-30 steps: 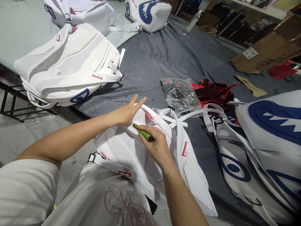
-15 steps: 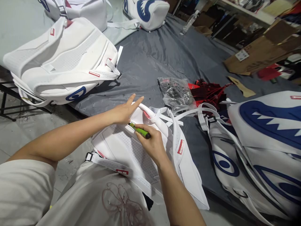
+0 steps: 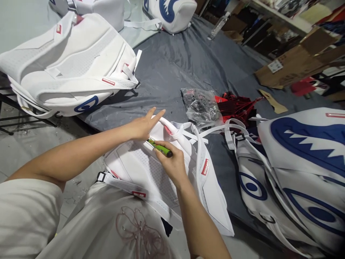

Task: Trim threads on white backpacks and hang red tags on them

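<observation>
A white backpack (image 3: 161, 176) with red labels lies tilted against my front at the table edge, its perforated back panel and straps facing up. My left hand (image 3: 144, 126) rests flat on its upper part by the top handle, fingers stretched and apart. In my right hand (image 3: 172, 158) is a green marker-like tool (image 3: 163, 148) with a black end. Its tip points toward the backpack just below my left hand, and the point of contact is hidden by that hand. A white strap (image 3: 203, 158) runs down to the right of my right hand.
Another white backpack (image 3: 81, 64) lies at the left, and one with blue shark teeth and eyes (image 3: 269, 169) at the right. Ahead on the grey cloth (image 3: 172, 68) are a clear plastic bag (image 3: 202, 104), red-black pieces (image 3: 237, 108), a bottle (image 3: 219, 25) and a cardboard box (image 3: 291, 64).
The view has shifted slightly, so surrounding bags sit a little differently in the picture. Both hands and the green tool stay almost in place on the backpack.
</observation>
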Demonstrator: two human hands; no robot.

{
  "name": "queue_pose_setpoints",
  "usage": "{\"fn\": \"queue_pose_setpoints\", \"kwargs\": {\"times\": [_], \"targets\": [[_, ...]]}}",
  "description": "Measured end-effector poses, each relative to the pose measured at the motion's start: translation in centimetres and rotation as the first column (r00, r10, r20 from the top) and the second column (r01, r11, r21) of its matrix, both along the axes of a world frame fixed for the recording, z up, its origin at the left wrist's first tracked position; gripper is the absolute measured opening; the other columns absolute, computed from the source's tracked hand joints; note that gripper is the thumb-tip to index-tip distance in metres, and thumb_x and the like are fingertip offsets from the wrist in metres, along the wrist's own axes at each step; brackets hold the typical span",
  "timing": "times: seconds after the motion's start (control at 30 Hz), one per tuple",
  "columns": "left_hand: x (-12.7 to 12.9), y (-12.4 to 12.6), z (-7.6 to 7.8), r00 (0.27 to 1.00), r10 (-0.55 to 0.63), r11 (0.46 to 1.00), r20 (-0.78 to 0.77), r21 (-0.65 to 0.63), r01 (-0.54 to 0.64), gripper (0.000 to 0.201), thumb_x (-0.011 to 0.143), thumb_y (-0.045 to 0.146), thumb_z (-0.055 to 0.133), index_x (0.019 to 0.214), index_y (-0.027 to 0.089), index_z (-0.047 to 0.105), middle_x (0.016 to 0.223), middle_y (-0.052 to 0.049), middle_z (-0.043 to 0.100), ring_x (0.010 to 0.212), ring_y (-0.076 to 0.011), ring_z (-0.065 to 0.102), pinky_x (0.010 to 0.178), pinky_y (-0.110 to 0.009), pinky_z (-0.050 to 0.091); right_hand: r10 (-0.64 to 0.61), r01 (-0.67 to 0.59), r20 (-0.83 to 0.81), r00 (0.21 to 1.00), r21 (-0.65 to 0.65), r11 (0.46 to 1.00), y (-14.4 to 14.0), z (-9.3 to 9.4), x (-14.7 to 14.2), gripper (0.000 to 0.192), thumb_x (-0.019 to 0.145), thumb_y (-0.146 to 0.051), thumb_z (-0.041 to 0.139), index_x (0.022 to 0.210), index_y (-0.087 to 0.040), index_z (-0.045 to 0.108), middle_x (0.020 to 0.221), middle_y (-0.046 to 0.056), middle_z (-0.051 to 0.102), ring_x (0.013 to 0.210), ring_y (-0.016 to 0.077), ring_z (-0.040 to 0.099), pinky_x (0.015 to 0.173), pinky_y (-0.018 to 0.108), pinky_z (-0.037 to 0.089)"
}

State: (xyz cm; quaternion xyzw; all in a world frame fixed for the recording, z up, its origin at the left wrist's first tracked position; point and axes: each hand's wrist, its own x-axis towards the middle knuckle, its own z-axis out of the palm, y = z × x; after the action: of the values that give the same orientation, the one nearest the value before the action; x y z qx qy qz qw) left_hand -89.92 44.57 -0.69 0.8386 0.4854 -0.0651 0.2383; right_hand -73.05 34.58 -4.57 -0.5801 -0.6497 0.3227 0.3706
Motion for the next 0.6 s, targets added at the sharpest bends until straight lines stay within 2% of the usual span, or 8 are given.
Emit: {"fn": "queue_pose_setpoints", "kwargs": {"times": [0.13, 0.27, 0.37, 0.5, 0.6], "targets": [[0.01, 0.09, -0.07, 1.0, 0.008, 1.0, 0.008, -0.023, -0.008, 0.111, 0.08, 0.011, 0.061, 0.157, 0.034, -0.016, 0.167, -0.016, -0.012, 0.13, -0.0305, 0.055, 0.09, -0.033, 0.05, -0.055, 0.054, 0.021, 0.998, 0.033, 0.998, 0.02, -0.16, -0.09, 0.022, 0.08, -0.028, 0.068, 0.1, -0.024, 0.076, 0.1, 0.005, 0.077, 0.093, 0.0237, 0.071, 0.089, 0.04, 0.054], [-0.03, 0.18, -0.3, 1.0, 0.015, 1.0, 0.016, -0.013, -0.015, 0.11, 0.08, 0.01, 0.061, 0.157, 0.033, -0.014, 0.167, -0.016, -0.011, 0.129, -0.0298, 0.056, 0.089, -0.031, 0.051, -0.029, 0.029, 0.01, 1.0, -0.011, 1.0, 0.17, -0.07, -0.23, 0.021, 0.08, -0.028, 0.068, 0.099, -0.023, 0.076, 0.094, 0.004, 0.077, 0.084, 0.0218, 0.071, 0.08, 0.036, 0.055], [-0.09, 0.17, -0.38, 1.0, 0.007, 1.0, 0.017, -0.011, -0.006, 0.11, 0.08, 0.012, 0.062, 0.157, 0.034, -0.013, 0.167, -0.017, -0.009, 0.128, -0.0304, 0.057, 0.089, -0.032, 0.051, -0.063, 0.061, 0.045, 0.997, 0.033, 0.998, 0.15, 0.16, -0.43, 0.021, 0.08, -0.03, 0.068, 0.099, -0.024, 0.076, 0.094, 0.004, 0.078, 0.086, 0.0225, 0.071, 0.083, 0.036, 0.055], [-0.07, 0.13, -0.36, 1.0, 0.014, 1.0, 0.016, 0.006, -0.014, 0.109, 0.081, 0.014, 0.062, 0.157, 0.032, -0.012, 0.167, -0.019, -0.005, 0.13, -0.0325, 0.055, 0.093, -0.034, 0.05, -0.031, 0.03, 0.036, 0.999, 0.016, 0.999, -0.06, 0.36, -0.67, 0.021, 0.081, -0.028, 0.066, 0.099, -0.024, 0.076, 0.095, 0.003, 0.078, 0.082, 0.0205, 0.071, 0.081, 0.033, 0.055], [-0.02, 0.14, -0.24, 1.0, 0.002, 1.0, -0.002, 0.002, -0.002, 0.107, 0.081, 0.014, 0.061, 0.158, 0.03, -0.013, 0.167, -0.02, -0.004, 0.127, -0.0319, 0.057, 0.091, -0.033, 0.05, -0.064, 0.061, 0.073, 0.995, 0.043, 0.997, -0.22, 0.45, -0.72, 0.022, 0.081, -0.025, 0.065, 0.1, -0.024, 0.075, 0.099, 0.003, 0.078, 0.089, 0.0211, 0.071, 0.086, 0.033, 0.053]]}}
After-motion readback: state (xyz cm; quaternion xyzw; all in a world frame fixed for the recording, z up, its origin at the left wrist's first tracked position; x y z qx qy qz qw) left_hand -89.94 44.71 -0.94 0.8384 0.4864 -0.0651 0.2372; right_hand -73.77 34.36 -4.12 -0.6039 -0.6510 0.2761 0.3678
